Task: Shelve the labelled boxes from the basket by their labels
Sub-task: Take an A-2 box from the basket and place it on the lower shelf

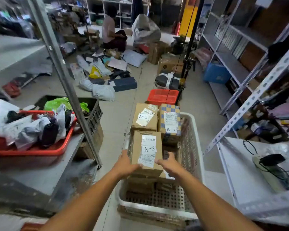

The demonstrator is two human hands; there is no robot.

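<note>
In the head view, the A-2 box [147, 153] is held between both hands above the white basket [193, 147]: its near left edge is gripped by the left hand [126, 165], its near right corner by the right hand [169, 164]. Two A-1 boxes [144, 117] are seen just beyond it.

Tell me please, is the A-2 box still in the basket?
In: the A-2 box sits inside the white basket, both hands at its sides.
</note>
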